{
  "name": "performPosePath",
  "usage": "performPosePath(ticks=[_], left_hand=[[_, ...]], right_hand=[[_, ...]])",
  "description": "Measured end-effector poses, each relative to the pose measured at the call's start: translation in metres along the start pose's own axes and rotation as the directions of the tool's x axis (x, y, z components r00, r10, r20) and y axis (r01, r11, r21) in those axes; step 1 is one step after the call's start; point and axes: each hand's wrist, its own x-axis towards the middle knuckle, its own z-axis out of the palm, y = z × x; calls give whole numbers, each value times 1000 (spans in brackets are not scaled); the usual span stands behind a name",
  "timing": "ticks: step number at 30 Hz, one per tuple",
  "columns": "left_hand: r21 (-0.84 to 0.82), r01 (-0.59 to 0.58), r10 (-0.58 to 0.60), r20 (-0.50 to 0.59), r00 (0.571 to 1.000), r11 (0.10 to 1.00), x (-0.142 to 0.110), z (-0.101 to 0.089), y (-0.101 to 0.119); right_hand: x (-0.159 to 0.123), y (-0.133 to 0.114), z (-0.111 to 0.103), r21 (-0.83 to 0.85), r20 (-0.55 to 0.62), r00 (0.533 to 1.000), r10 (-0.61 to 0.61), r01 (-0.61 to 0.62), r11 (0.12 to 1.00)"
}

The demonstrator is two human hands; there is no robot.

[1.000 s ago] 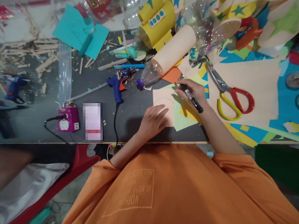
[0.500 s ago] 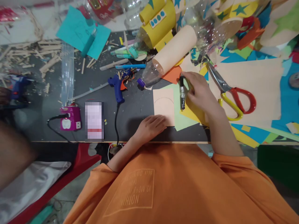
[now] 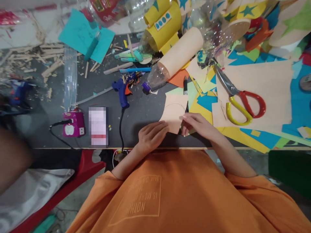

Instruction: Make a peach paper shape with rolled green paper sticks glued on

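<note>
A peach paper piece (image 3: 175,113) with a curved pencil line across it is bent slightly and tilted up from the table. My left hand (image 3: 153,134) has its fingers closed over the lower left edge; the thumb is hidden. On the right edge, my right hand (image 3: 196,124) pinches the same paper between thumb and fingers. Behind the paper lies a black marker (image 3: 185,86), partly covered, on a light green sheet (image 3: 193,90). Big scissors (image 3: 239,103) with one red and one yellow handle lie to the right of my right hand.
A blue glue gun (image 3: 122,90) lies left of the hands, near a phone (image 3: 98,127) and a magenta power adapter (image 3: 73,124). A paper-wrapped plastic bottle (image 3: 182,51) lies ahead. Wood scraps (image 3: 48,58) cover the far left. Another person's arm (image 3: 14,158) shows at left.
My right hand has left the marker's side, coming down and toward me to take the paper's right edge. The paper has lifted, tilted and shifted right, now partly covering the marker.
</note>
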Motion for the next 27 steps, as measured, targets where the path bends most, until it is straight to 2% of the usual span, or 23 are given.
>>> performPosePath(ticks=[3, 5, 7, 8, 10, 11, 12, 14, 16, 20, 24, 27], left_hand=[[-16, -84, 84, 18, 996, 996, -4, -2, 3], [-78, -23, 25, 30, 999, 997, -4, -1, -1], [-174, 162, -154, 55, 986, 971, 2, 1, -11], [-216, 268, -263, 52, 963, 939, 7, 3, -19], [-302, 467, -468, 77, 881, 831, 21, 7, -37], [-352, 537, -525, 139, 840, 766, 29, 10, -45], [-397, 562, -527, 205, 825, 725, 36, 13, -53], [-457, 562, -460, 324, 827, 690, 49, 18, -63], [-467, 563, -441, 351, 826, 682, 56, 23, -65], [-498, 599, -504, 328, 799, 626, 56, 32, -53], [-592, 700, -564, 442, 697, 401, 53, 39, -44], [-670, 713, -575, 505, 643, 208, 53, 40, -44]], right_hand=[[12, -3, 3, 33, -126, 987, -98, 103, 994], [21, -8, 1, -4, -188, 965, -181, 184, 983], [30, -12, -1, -31, -221, 942, -254, 253, 967], [34, -14, -1, -34, -229, 931, -285, 285, 958], [41, -16, -2, -29, -239, 911, -335, 338, 941], [45, -17, -2, -26, -244, 904, -350, 354, 935], [47, -17, -2, -24, -251, 899, -358, 364, 931], [50, -17, -2, -29, -258, 895, -363, 368, 929], [51, -17, -1, -38, -251, 892, -375, 378, 925], [48, -17, -3, -49, -253, 875, -412, 414, 909], [49, -15, -7, -111, -321, 849, -420, 407, 907], [49, -15, -9, -144, -365, 813, -453, 431, 891]])
